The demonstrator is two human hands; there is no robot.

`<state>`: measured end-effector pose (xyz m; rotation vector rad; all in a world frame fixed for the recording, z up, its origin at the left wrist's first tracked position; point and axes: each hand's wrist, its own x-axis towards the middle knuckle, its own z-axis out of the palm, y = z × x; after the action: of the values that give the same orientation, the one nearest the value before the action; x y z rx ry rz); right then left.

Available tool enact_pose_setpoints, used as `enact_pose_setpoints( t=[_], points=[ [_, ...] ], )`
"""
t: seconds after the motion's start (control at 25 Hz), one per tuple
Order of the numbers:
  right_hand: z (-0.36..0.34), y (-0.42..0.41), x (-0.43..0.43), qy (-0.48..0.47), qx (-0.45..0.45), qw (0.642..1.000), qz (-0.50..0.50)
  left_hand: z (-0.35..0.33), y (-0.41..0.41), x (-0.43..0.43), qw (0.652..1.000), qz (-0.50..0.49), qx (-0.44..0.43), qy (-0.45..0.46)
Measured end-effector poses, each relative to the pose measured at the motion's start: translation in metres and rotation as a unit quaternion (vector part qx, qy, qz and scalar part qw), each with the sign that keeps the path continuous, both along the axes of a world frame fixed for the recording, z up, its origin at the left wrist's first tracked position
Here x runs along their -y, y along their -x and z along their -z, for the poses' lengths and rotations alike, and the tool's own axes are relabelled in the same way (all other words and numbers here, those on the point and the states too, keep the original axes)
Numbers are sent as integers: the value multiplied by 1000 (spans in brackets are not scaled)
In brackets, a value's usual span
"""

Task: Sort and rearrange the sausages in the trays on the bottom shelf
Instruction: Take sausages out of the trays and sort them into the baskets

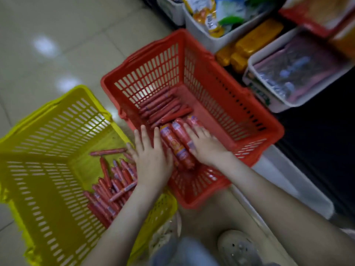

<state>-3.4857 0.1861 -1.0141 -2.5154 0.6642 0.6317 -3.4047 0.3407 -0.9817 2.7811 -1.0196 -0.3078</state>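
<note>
Our left hand (pixel 151 158) and right hand (pixel 205 146), fingers straight, press the thick sausages (pixel 176 144) between them in the red basket (pixel 269 120). With nothing curled underneath, a lift could let the slick casings slip out and scatter among the thin sausages (pixel 163 106) beyond our fingertips.

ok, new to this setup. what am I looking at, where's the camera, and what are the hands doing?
There is no robot here: a person is working with bare hands. The single picture comes from a camera worn on the head, looking down. A red basket and a yellow basket stand on the tiled floor, beside white shelf trays of packaged goods. The yellow basket holds a loose pile of thin sausages. The red one holds a neat row of thin sausages and, nearer the person, a few thick sausages. The left hand and right hand touch the thick sausages from either side with straight fingers. Neither hand curls round anything.
</note>
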Motion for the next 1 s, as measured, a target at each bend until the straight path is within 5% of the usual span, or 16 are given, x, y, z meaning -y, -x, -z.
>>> enact_pose_setpoints(
  t=[0.12,0.24,0.36,0.48,0.56,0.68,0.8,1.0],
  points=[
    [-65,55,10,88,222,971,32,-18,45,34,994,82,38,66],
    [-97,164,20,138,301,931,155,-29,133,67,972,183,17,146],
    [-76,306,2,166,216,904,329,-13,241,91,925,355,-20,132],
    [-37,417,-27,145,38,888,435,22,324,110,836,544,-53,52],
    [-4,465,-45,112,-85,869,474,53,361,122,776,631,-26,3],
    [43,499,-60,88,-116,859,492,103,390,129,710,702,-22,-57],
    [77,513,-51,85,-128,838,524,140,402,132,723,689,-32,-48],
    [114,521,-27,81,-137,857,489,168,401,118,748,663,16,21]
  ],
)
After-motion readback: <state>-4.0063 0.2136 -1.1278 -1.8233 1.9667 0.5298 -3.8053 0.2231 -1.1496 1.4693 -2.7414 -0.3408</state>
